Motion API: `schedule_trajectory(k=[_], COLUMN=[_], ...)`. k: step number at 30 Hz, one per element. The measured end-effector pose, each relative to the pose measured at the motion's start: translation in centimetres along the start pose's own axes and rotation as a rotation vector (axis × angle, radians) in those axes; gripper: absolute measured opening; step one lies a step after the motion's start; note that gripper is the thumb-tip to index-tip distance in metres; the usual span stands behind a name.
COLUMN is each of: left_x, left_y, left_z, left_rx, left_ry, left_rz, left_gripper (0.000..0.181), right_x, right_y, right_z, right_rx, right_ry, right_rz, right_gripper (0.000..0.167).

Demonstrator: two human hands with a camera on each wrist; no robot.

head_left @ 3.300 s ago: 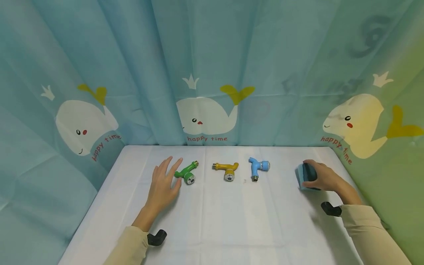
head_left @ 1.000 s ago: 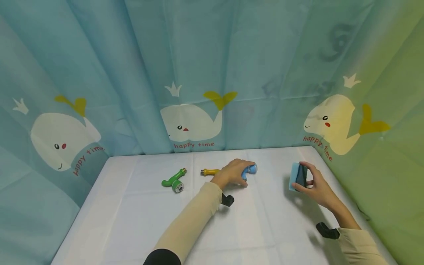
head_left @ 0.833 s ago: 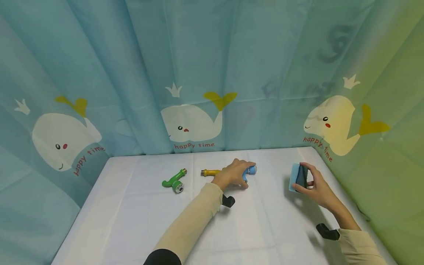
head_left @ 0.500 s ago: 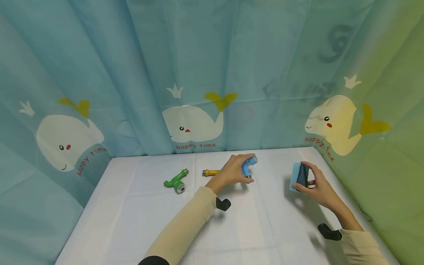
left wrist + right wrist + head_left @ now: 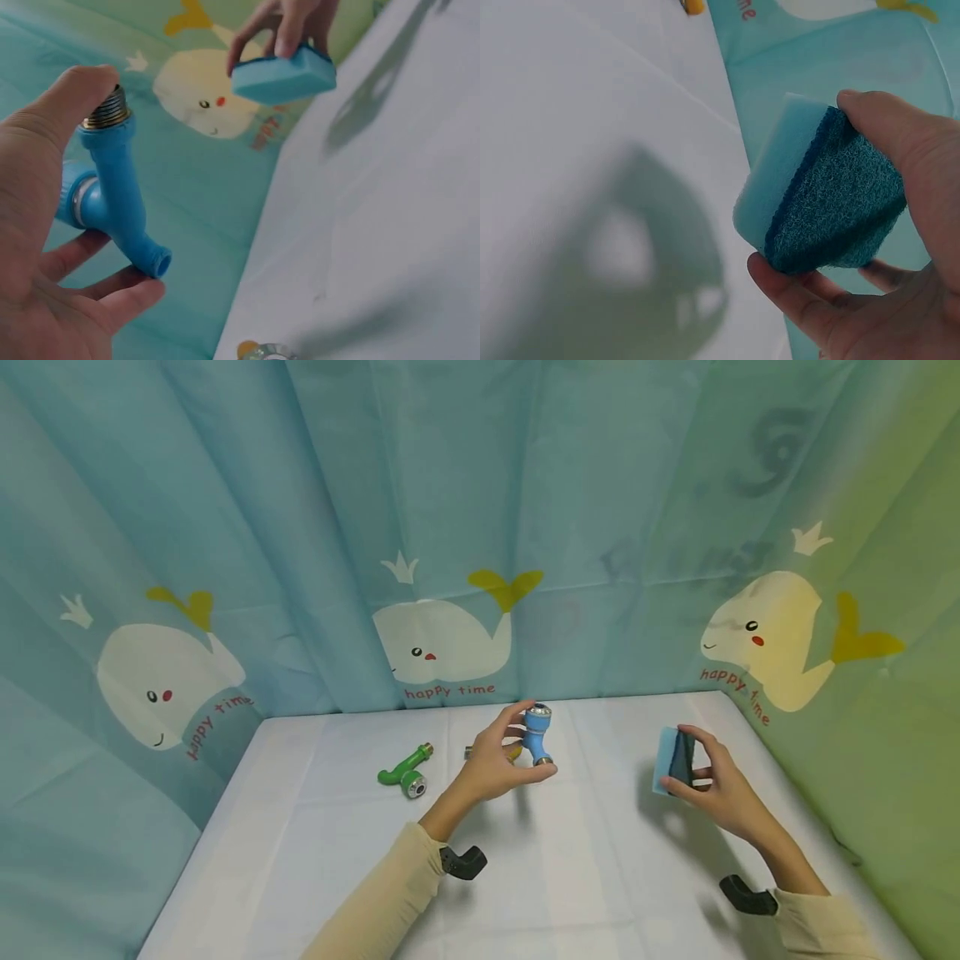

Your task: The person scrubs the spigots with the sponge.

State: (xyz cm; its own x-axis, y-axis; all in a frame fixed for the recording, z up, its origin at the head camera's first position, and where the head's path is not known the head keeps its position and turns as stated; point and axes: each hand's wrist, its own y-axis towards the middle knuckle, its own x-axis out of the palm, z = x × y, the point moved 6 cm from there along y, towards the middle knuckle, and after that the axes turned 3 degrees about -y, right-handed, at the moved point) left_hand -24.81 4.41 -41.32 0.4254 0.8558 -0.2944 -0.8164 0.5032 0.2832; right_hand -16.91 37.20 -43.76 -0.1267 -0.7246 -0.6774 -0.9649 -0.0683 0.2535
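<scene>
One blue tap [image 5: 536,741] pinched in left hand [image 5: 489,767], green tap [image 5: 406,770] lying left of that hand; right hand [image 5: 725,791] grips two-layer sponge [image 5: 821,195].

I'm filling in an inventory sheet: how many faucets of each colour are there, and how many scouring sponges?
Green faucet: 1
Yellow faucet: 1
Blue faucet: 1
Scouring sponge: 1
Total: 4

The blue tap [image 5: 118,187] has a smooth, softly glossy, plastic-looking body and a shiny metal thread [image 5: 109,112]. The sponge [image 5: 817,195] joins matt foam [image 5: 780,176] to a rough, fibrous scouring layer [image 5: 847,199]. Tablecloth [image 5: 570,868] and curtain [image 5: 600,477] look like smooth cloth.
</scene>
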Motion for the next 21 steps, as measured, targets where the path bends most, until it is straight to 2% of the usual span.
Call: schedule_trajectory(k=[9, 13, 21], left_x=[-2.2, -3.1, -3.6], left_y=[-3.8, -5.3, -6.8], left_z=[1.0, 1.2, 1.3], left_rx=[-0.01, 0.005, 0.058], left_ry=[-0.27, -0.38, -0.439], left_rz=[0.016, 0.03, 0.041], left_gripper=[0.086, 0.084, 0.084], right_x=[1.2, 1.6, 2.6], right_y=[-0.5, -0.7, -0.7], right_z=[-2.3, -3.2, -3.9], right_rx=[-0.045, -0.054, -0.061], right_ry=[0.078, 0.084, 0.097], right_rz=[0.009, -0.005, -0.013], right_gripper=[0.091, 0.091, 0.09])
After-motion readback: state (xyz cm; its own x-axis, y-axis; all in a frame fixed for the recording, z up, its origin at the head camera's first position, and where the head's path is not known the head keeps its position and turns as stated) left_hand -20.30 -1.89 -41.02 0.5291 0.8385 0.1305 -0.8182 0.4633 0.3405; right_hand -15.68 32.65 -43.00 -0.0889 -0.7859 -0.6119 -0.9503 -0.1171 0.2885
